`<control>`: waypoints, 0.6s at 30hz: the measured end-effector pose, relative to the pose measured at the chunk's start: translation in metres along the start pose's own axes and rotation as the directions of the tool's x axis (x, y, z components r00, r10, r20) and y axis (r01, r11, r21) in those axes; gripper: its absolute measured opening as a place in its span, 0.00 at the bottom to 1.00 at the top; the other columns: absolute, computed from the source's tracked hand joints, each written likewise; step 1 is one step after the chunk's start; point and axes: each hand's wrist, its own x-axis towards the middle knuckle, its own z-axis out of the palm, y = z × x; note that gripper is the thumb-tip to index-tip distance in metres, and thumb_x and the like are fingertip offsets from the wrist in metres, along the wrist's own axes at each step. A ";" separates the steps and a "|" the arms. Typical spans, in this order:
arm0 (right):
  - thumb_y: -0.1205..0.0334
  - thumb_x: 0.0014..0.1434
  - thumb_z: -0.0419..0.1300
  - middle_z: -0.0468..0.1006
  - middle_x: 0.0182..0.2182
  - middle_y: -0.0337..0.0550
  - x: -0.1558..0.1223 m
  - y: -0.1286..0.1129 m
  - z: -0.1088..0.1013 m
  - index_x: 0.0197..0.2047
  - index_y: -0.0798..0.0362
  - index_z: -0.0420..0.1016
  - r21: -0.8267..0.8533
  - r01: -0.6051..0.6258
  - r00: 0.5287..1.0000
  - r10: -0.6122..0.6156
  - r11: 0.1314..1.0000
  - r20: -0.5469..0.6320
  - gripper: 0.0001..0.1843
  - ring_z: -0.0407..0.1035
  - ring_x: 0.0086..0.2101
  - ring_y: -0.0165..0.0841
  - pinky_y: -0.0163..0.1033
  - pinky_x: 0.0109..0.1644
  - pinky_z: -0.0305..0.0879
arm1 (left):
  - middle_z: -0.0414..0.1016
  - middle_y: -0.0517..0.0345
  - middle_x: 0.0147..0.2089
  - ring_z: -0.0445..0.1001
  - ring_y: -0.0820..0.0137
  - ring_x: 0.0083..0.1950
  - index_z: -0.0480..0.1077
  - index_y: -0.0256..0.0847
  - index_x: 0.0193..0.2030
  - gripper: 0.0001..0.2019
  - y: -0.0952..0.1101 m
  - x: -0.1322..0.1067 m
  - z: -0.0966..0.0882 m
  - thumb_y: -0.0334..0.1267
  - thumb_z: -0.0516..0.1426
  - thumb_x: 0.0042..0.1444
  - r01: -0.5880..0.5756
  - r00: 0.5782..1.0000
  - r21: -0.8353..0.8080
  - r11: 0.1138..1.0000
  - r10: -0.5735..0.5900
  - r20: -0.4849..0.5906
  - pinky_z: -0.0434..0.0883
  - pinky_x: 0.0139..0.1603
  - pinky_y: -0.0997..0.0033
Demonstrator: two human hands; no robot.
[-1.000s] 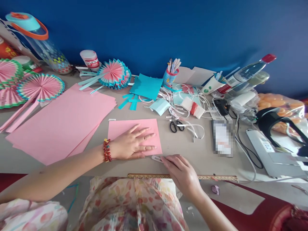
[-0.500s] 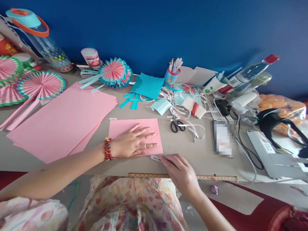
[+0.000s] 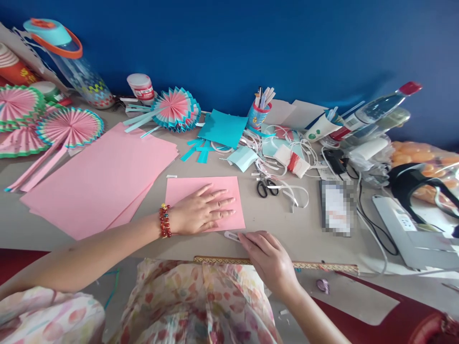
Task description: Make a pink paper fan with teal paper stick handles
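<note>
Flat on a pink sheet of paper (image 3: 231,186) lies my left hand (image 3: 201,208), its fingers spread across the middle. A beaded red bracelet circles that wrist. Just off the sheet's lower right corner, my right hand (image 3: 265,255) is closed around a small pale utility knife (image 3: 232,235). The knife's slotted end points left, towards the sheet's near edge, and my fingers hide the rest of it. Beyond the sheet, to the right, are black-handled scissors (image 3: 267,188).
Larger pink sheets (image 3: 103,177) lie at left beside folded paper fans (image 3: 71,126). Teal paper (image 3: 222,128), a pen cup (image 3: 258,114) and tangled white cord (image 3: 287,143) stand behind. A phone (image 3: 336,208) and a grey power strip (image 3: 412,234) are at right. A patterned strip (image 3: 322,266) follows the table's front edge.
The view has shifted slightly, moving the table items a little to the right in the picture. Both hands keep almost the same pose, and the knife stays near the sheet's edge.
</note>
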 end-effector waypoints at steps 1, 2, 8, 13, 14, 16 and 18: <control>0.71 0.68 0.52 0.81 0.40 0.47 0.000 -0.001 0.000 0.54 0.51 0.77 -0.004 -0.004 1.000 0.004 1.000 0.001 0.17 0.73 0.39 0.37 0.41 0.43 0.72 | 0.50 0.57 0.75 0.48 0.58 0.75 0.50 0.50 0.73 0.26 0.000 0.000 0.000 0.47 0.45 0.70 0.000 1.000 -0.004 1.000 0.000 -0.003 0.43 0.73 0.45; 0.71 0.68 0.52 0.81 0.40 0.47 0.001 -0.001 0.000 0.54 0.50 0.77 -0.007 -0.003 1.000 0.003 1.000 0.004 0.17 0.73 0.39 0.36 0.41 0.42 0.72 | 0.51 0.57 0.75 0.48 0.58 0.75 0.50 0.50 0.73 0.26 0.000 0.000 0.001 0.47 0.45 0.70 0.001 1.000 -0.009 1.000 -0.001 -0.007 0.43 0.73 0.45; 0.72 0.68 0.50 0.81 0.41 0.47 0.006 -0.007 0.005 0.54 0.53 0.76 0.000 0.027 1.000 -0.027 1.000 0.006 0.18 0.73 0.40 0.35 0.41 0.44 0.72 | 0.50 0.57 0.75 0.48 0.57 0.75 0.51 0.50 0.73 0.26 0.000 0.000 0.001 0.49 0.45 0.70 0.003 1.000 -0.018 1.000 -0.003 -0.009 0.43 0.72 0.44; 0.72 0.68 0.50 0.81 0.41 0.48 0.008 -0.009 0.006 0.55 0.54 0.75 -0.007 0.034 0.999 -0.034 0.999 0.002 0.18 0.72 0.41 0.37 0.42 0.43 0.72 | 0.51 0.58 0.75 0.48 0.59 0.75 0.50 0.51 0.73 0.27 0.000 0.000 0.001 0.49 0.45 0.70 0.000 1.000 -0.018 1.000 0.000 -0.010 0.43 0.72 0.45; 0.73 0.68 0.50 0.81 0.41 0.48 0.008 -0.009 0.006 0.55 0.53 0.76 -0.010 0.037 0.999 -0.037 0.999 -0.001 0.18 0.72 0.41 0.36 0.42 0.43 0.72 | 0.51 0.59 0.75 0.48 0.59 0.75 0.49 0.51 0.73 0.27 0.000 0.000 0.001 0.49 0.45 0.69 0.002 1.000 -0.019 1.000 -0.002 -0.011 0.44 0.72 0.45; 0.73 0.67 0.51 0.81 0.41 0.47 0.009 -0.010 0.007 0.54 0.53 0.76 -0.010 0.043 0.999 -0.043 0.999 0.003 0.18 0.73 0.41 0.36 0.41 0.44 0.72 | 0.50 0.59 0.75 0.48 0.58 0.75 0.49 0.52 0.73 0.27 0.000 0.000 0.001 0.48 0.46 0.69 0.006 1.000 -0.020 1.000 -0.006 -0.009 0.44 0.72 0.45; 0.73 0.67 0.51 0.81 0.41 0.47 0.010 -0.011 0.008 0.54 0.53 0.76 -0.005 0.048 0.999 -0.048 0.999 0.010 0.18 0.73 0.40 0.36 0.41 0.44 0.72 | 0.50 0.59 0.75 0.48 0.58 0.75 0.49 0.52 0.73 0.27 0.000 0.000 0.001 0.48 0.46 0.69 0.011 1.000 -0.023 1.000 -0.011 -0.005 0.43 0.72 0.44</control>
